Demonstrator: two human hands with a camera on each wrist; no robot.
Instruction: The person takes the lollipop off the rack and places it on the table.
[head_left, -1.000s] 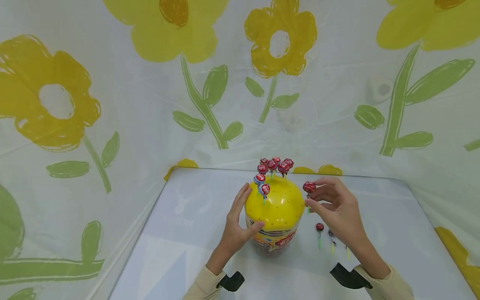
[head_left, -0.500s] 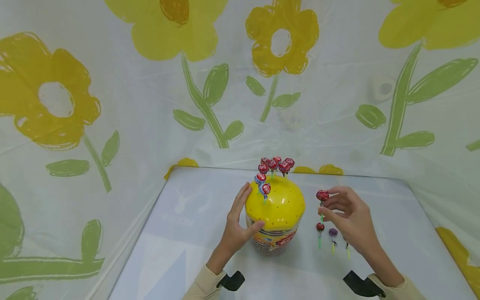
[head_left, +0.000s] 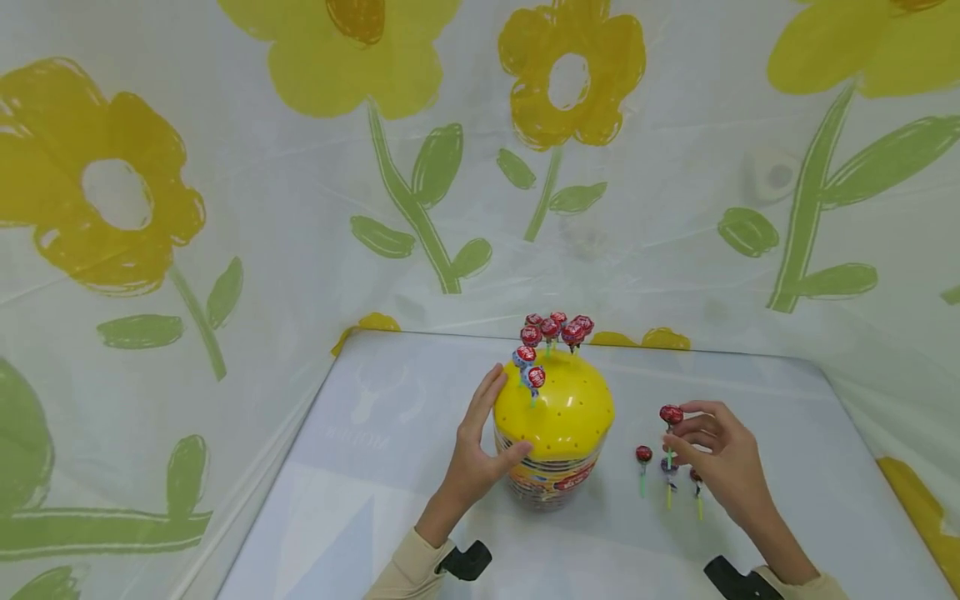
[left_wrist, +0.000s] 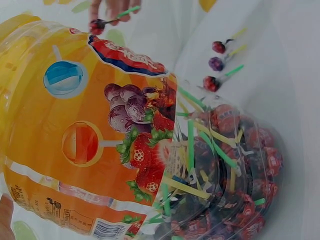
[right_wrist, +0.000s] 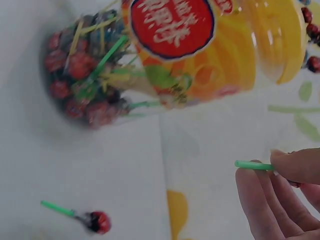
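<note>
A clear plastic candy jar with a domed yellow lid stands upright on the table. My left hand holds it from the left, fingers on the lid's side and thumb across its front. Several wrapped lollipops stick up from small holes at the lid's back and left. To the right of the jar, my right hand pinches a red lollipop upright; its green stick shows between thumb and fingers in the right wrist view. The left wrist view shows more lollipops inside the jar.
On the white table, three loose lollipops lie in a row right of the jar: a red one, a purple one and another red one. A flower-printed curtain hangs behind and at the sides.
My right hand has moved rightward and down, away from the jar, with the lollipop still pinched. The left hand keeps its hold on the jar.
</note>
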